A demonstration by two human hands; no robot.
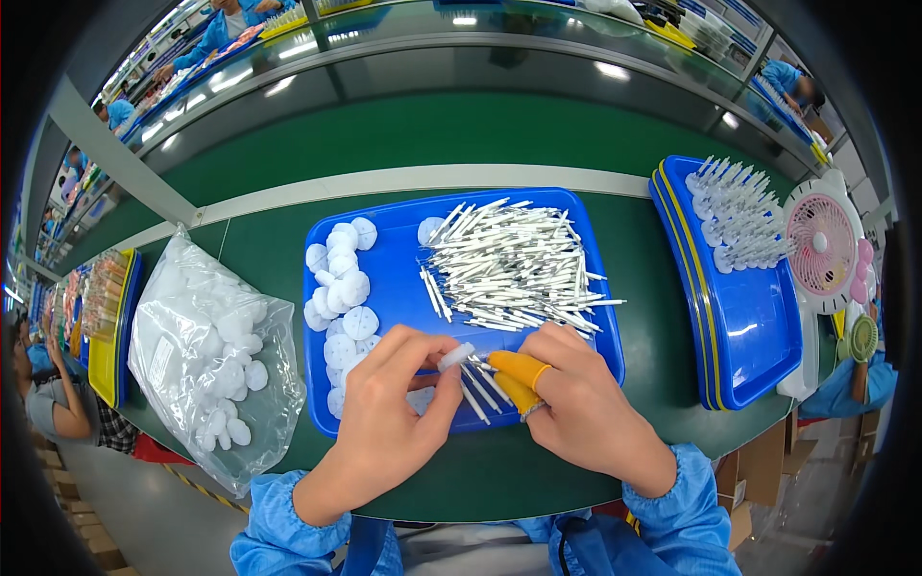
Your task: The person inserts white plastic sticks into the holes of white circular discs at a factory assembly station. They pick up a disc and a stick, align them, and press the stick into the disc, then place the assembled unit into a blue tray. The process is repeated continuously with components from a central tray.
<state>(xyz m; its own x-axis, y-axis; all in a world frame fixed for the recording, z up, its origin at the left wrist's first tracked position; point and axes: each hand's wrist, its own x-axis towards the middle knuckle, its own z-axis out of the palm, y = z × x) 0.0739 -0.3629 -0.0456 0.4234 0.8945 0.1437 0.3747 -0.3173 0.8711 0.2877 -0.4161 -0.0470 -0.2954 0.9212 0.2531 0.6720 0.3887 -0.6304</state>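
Observation:
My left hand [394, 408] pinches a small white round disc [455, 356] between thumb and forefinger, over the near side of a blue tray [384, 211]. Close beside it, my right hand [595, 408] is closed, with yellow finger covers [519, 368] on thumb and forefinger. It grips what looks like a thin white stick at the disc, mostly hidden by the fingers. Several white sticks [480, 389] show below, between the hands. A big heap of such sticks [514, 264] fills the tray's right part; white discs [343, 288] lie along its left side.
Left of the tray lies a clear plastic bag [206, 355] of white discs. To the right are stacked blue and yellow trays [754, 355], the top one holding upright sticks on discs [740, 216]. Beside them stands a pink and white fan [821, 245]. Other people work further off.

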